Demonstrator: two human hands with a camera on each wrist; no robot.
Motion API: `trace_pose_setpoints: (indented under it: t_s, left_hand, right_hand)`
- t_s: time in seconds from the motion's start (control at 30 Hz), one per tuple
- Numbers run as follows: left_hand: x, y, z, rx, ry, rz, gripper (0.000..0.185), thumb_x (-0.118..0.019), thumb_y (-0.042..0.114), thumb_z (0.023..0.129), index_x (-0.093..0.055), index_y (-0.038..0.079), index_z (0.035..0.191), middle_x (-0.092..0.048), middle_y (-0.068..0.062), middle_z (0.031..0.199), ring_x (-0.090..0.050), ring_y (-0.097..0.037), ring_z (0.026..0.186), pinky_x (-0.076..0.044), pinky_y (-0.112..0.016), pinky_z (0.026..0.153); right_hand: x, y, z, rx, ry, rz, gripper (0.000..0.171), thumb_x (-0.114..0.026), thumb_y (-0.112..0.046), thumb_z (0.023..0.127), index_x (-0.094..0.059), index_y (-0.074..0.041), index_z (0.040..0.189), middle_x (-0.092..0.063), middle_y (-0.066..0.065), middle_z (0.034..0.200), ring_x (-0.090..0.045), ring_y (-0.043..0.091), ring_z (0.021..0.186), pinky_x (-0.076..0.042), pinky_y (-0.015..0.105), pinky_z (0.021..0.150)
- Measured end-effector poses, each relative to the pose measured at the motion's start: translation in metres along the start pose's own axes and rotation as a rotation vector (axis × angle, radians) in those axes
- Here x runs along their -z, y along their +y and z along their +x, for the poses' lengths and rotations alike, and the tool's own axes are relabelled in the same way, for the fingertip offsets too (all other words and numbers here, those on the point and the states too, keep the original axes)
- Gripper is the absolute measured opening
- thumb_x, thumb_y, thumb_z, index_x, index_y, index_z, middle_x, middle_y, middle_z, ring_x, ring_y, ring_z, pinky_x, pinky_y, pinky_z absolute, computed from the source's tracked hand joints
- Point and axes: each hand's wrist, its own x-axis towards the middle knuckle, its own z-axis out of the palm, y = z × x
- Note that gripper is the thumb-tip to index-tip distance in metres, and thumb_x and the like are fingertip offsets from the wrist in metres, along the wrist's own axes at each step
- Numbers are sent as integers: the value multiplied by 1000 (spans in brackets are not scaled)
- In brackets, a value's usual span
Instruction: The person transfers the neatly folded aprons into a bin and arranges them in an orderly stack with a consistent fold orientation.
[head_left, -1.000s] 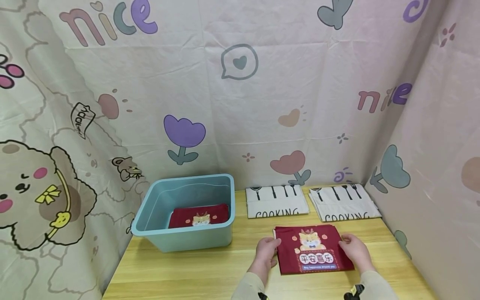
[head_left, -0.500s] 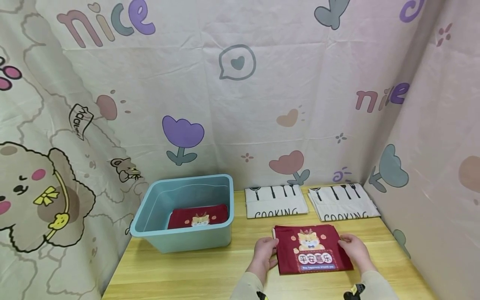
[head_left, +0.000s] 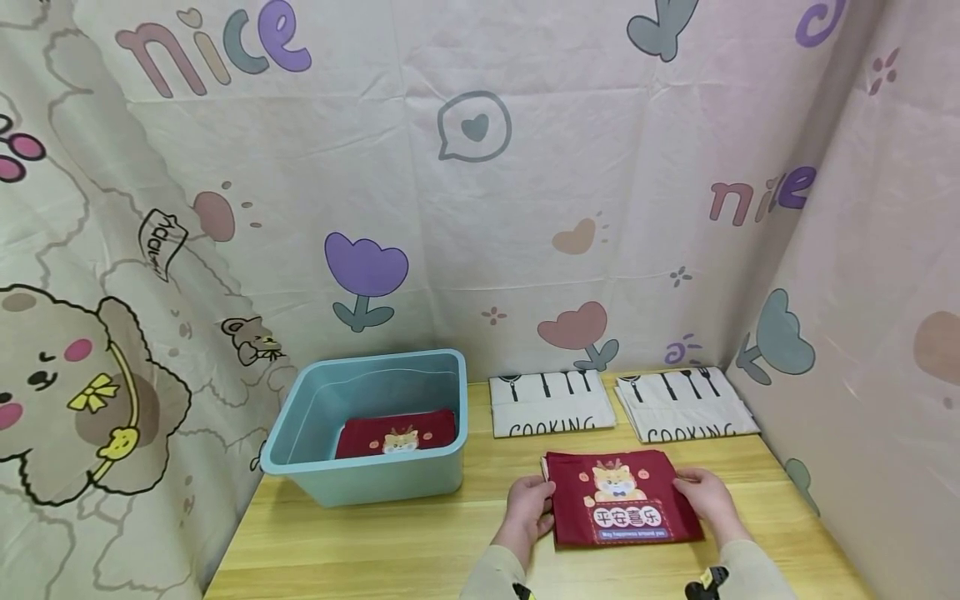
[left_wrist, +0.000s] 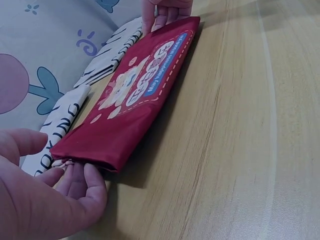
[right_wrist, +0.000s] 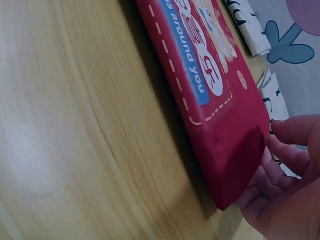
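Note:
A folded dark red cloth [head_left: 618, 500] with a printed cartoon dog and white lettering lies level near the front right of the table. My left hand [head_left: 525, 508] holds its left edge. In the left wrist view, the fingertips [left_wrist: 90, 175] are tucked under the fold and the thumb stands above. At the opposite edge my right hand [head_left: 708, 500] grips the cloth, with the thumb [right_wrist: 295, 129] by the rim and the other fingers below it. A similar red cloth [head_left: 397, 433] lies inside a light blue plastic bin [head_left: 375, 479] to the left.
Two stacks of folded white cloth printed with utensils and "COOKING" lie at the back: a left stack [head_left: 551, 406] and a right stack [head_left: 686, 406]. A patterned curtain [head_left: 480, 217] encloses the wooden table [head_left: 360, 550] at the back and sides.
The red cloth and both hands have shifted very slightly left in the head view, which has itself moved a little. The hold on both edges looks the same.

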Motion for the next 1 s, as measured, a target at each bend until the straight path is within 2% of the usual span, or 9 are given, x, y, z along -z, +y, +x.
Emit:
trace_pose_setpoints:
  t_s: [0.13,0.23,0.43,0.67,0.83,1.0]
  left_hand:
    - [0,0,0,-14,8,24,45,-63,7,93,-49,-13,131,-68,-14,96,-64,-20,81,-50,-27,60]
    - [0,0,-1,-20,28,40,44,-65,5,90,-52,-12,129,-68,-11,94,-63,-17,78,-49,-25,58]
    - [-2,-2,1,-29,65,71,37,-67,-2,86,-59,-6,122,-67,-9,96,-61,-17,77,-48,-24,55]
    - [0,-8,1,-57,91,95,40,-64,-7,82,-61,-4,122,-66,-10,98,-58,-17,74,-46,-24,53]
    - [2,-6,1,-77,100,79,44,-61,-9,81,-59,-7,125,-66,-11,98,-53,-13,61,-42,-21,49]
    - [3,2,0,-85,109,44,49,-59,-10,80,-56,-9,128,-67,-9,98,-49,-10,51,-40,-19,45]
  right_hand:
    - [-3,1,3,8,-1,14,46,-58,-12,95,-49,24,122,-56,39,112,-61,37,89,-53,44,76]
    - [-5,-1,2,14,-18,65,46,-57,-9,95,-47,25,124,-56,40,111,-63,32,84,-55,40,71]
    - [-10,-7,0,18,-37,140,45,-54,-3,95,-42,25,128,-54,41,114,-62,25,82,-53,33,67]
    - [-11,-12,-3,-51,-57,190,49,-54,-7,98,-39,22,134,-48,41,121,-60,33,92,-54,37,71]
    - [-11,-17,-4,-75,-65,225,50,-53,-9,99,-37,19,138,-49,40,123,-60,31,92,-54,37,71]
    - [-10,-22,-4,-76,-77,253,52,-52,-11,100,-35,17,140,-51,37,122,-61,27,90,-55,39,71]
